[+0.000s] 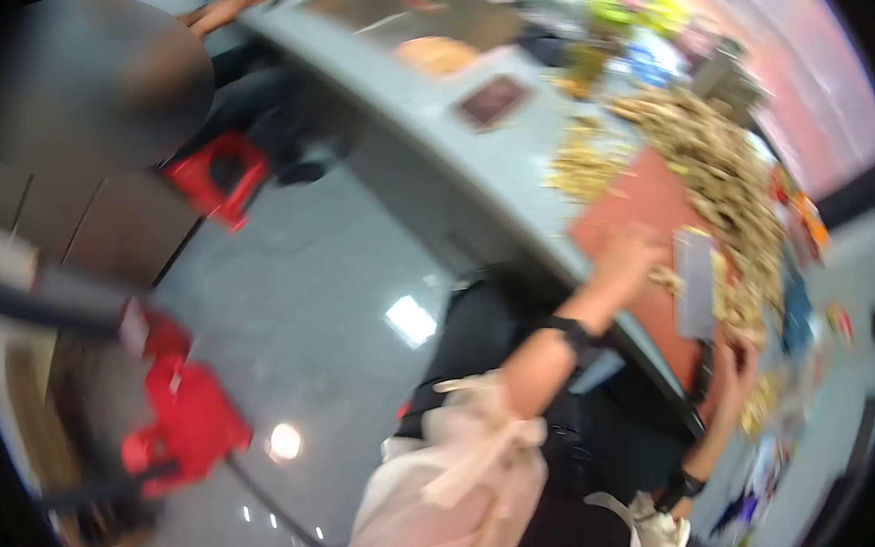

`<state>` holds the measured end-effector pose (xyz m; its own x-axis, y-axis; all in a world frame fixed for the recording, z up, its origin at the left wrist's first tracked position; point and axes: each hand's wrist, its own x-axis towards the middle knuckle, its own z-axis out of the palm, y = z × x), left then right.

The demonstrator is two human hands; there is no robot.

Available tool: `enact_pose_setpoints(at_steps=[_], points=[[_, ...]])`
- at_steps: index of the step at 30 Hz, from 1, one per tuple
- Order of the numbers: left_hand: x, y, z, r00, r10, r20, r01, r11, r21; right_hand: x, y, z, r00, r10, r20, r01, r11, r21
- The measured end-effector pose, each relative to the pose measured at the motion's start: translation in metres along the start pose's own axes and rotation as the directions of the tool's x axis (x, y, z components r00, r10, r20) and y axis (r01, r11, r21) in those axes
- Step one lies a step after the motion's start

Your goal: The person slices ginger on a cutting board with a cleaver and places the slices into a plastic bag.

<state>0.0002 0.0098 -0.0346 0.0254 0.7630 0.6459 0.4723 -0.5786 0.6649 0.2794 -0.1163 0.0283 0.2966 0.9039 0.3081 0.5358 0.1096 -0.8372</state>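
Note:
My left hand [627,260] lies low over a reddish cutting board [639,206], its fingers stretched out and smeared, close to a small pale piece [664,279]. A cleaver [696,283] rests flat on the board, with yellowish bits along its blade and its black handle toward me. Beside that handle is my right hand [735,381], fingers curled at the near end of a long heap of brownish, wrinkled vegetable pieces [727,181]. What those fingers hold, if anything, is too blurred to name. Yellow cut strips [586,159] lie at the board's far left corner.
The grey counter [427,104] runs toward the upper left, carrying a dark red flat item [490,102] and blurred bags and jars. Red stools [217,182] stand on the shiny floor [335,230]. Another person's hand [221,8] shows at the top left.

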Motion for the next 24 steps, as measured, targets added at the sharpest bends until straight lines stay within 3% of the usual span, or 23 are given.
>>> enact_pose_setpoints(at_steps=[1,2,3,4,6,7,11,12,13,15,17,18,19,21,24], points=[[0.005,0.007,-0.010,0.996,-0.015,0.084,0.011,0.999,0.047,-0.003,0.001,-0.007,0.997,0.073,-0.033,-0.077,0.989,-0.125],[0.003,-0.005,0.002,0.997,0.046,0.060,-0.050,0.997,0.066,-0.010,-0.015,-0.003,0.997,0.013,-0.072,-0.034,0.954,-0.297],[0.007,0.005,-0.011,0.992,0.010,0.127,-0.021,0.996,0.085,-0.012,-0.021,-0.004,0.996,0.072,-0.051,-0.084,0.956,-0.281],[0.009,0.009,-0.017,0.990,0.013,0.142,-0.025,0.996,0.086,-0.013,-0.033,-0.005,0.999,0.043,0.004,-0.038,0.929,-0.368],[0.010,0.013,-0.020,0.985,0.005,0.171,-0.023,0.994,0.104,-0.015,-0.021,-0.005,0.999,0.016,0.035,0.000,0.910,-0.415],[0.011,0.013,-0.021,0.983,-0.006,0.181,-0.015,0.993,0.115,-0.017,-0.030,0.001,0.998,0.032,0.047,-0.015,0.942,-0.334],[0.011,0.016,-0.022,0.980,0.019,0.196,-0.040,0.994,0.102,-0.011,-0.035,0.008,0.971,0.198,0.137,-0.144,0.934,-0.327],[0.012,0.018,-0.023,0.980,-0.004,0.200,-0.019,0.993,0.114,-0.010,-0.032,0.011,0.985,0.111,0.129,-0.057,0.930,-0.364],[0.013,0.019,-0.023,0.979,-0.027,0.201,0.001,0.992,0.129,-0.007,-0.032,0.013,0.987,0.115,0.116,-0.066,0.930,-0.362],[0.012,0.018,-0.023,0.977,-0.018,0.211,-0.014,0.989,0.145,-0.001,-0.033,0.015,0.964,0.226,0.136,-0.153,0.899,-0.410],[0.013,0.018,-0.023,0.979,-0.008,0.202,-0.021,0.989,0.143,0.010,-0.022,0.011,0.947,0.274,0.170,-0.191,0.901,-0.390],[0.013,0.018,-0.023,0.981,-0.002,0.193,-0.026,0.990,0.140,0.017,-0.023,0.008,0.855,0.417,0.308,-0.393,0.909,-0.139],[0.013,0.019,-0.022,0.980,0.002,0.201,-0.031,0.990,0.139,0.019,-0.026,0.005,0.733,0.488,0.473,-0.592,0.801,0.091],[0.014,0.020,-0.023,0.979,-0.008,0.203,-0.024,0.988,0.155,0.016,-0.038,0.003,0.746,0.460,0.482,-0.597,0.782,0.179],[0.015,0.023,-0.024,0.977,-0.016,0.212,-0.020,0.986,0.166,0.017,-0.059,-0.002,0.847,0.313,0.430,-0.393,0.913,0.109]])
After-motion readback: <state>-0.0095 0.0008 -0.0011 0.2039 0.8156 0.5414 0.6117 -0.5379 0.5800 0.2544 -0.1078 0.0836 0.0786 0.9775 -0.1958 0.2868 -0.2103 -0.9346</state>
